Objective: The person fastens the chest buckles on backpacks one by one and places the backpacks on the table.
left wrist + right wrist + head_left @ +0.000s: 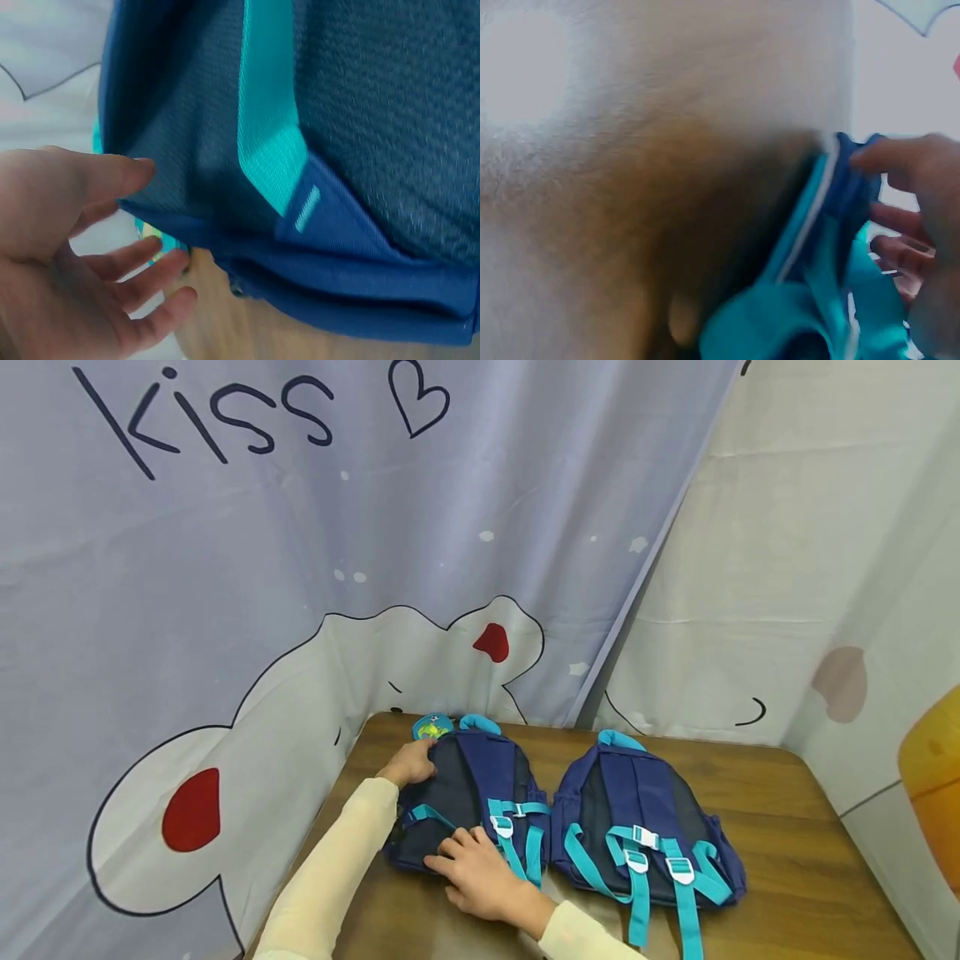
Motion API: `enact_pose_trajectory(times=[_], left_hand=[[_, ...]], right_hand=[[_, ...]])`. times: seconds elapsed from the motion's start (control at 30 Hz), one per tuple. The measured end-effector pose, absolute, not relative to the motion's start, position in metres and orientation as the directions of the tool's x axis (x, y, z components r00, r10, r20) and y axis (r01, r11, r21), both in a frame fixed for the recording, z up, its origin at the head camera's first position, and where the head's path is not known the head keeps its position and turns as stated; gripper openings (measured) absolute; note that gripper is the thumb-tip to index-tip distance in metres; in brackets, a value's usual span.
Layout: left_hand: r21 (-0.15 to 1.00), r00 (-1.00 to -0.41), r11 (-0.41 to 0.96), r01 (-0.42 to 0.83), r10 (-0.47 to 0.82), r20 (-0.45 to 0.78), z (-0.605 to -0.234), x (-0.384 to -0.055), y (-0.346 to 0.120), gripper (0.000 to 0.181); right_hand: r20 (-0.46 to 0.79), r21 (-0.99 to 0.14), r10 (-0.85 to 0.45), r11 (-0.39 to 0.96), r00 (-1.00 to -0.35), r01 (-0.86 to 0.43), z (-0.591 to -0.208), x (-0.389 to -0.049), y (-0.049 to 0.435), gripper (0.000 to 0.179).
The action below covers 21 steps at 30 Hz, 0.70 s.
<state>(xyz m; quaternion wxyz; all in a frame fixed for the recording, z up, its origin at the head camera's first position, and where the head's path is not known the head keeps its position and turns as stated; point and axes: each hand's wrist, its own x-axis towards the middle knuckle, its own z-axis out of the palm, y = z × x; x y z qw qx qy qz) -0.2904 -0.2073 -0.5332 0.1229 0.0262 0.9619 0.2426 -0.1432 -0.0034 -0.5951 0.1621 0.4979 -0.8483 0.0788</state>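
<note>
Two navy backpacks lie side by side, strap side up: the left backpack [465, 777] and the right backpack [637, 810]. Each shows turquoise straps and white buckles. My left hand [408, 764] is at the left backpack's upper left edge. In the left wrist view, that hand's thumb [124, 174] lies over the dark mesh panel [202, 135], its other fingers loosely spread beyond the edge. My right hand [480, 872] is at the same backpack's lower edge, fingers extended; in the blurred right wrist view its thumb [881, 156] meets the navy fabric [847, 172].
Both bags lie on a brown wooden table [787, 827]. A turquoise rounded piece with a cartoon print [432, 727] shows beyond the left hand. Behind the table hangs a printed curtain [450, 527], and a pale curtain [787, 568] hangs at the right.
</note>
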Motion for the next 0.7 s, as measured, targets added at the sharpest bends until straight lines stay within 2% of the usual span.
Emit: enact_pose_trajectory(times=[0.17,0.27,0.7], left_hand=[[0.511,-0.968,0.850,0.130,0.222,-0.122,-0.522,-0.286,-0.194,0.054],[0.520,-0.957,0.835,0.179,0.270,-0.105,-0.515,-0.283,-0.184,0.047],[0.522,-0.894,0.771,0.365,0.448,-0.035,-0.518,-0.268,-0.146,0.031]], right_hand=[[0.391,-0.224,-0.809,0.380,-0.439,-0.898,-0.574,-0.145,0.011,0.035],[0.426,-0.316,-0.784,0.340,-0.452,-0.886,-0.565,-0.148,0.020,0.031],[0.499,-0.500,-0.671,0.292,-0.548,-0.815,-0.562,-0.162,0.060,0.022]])
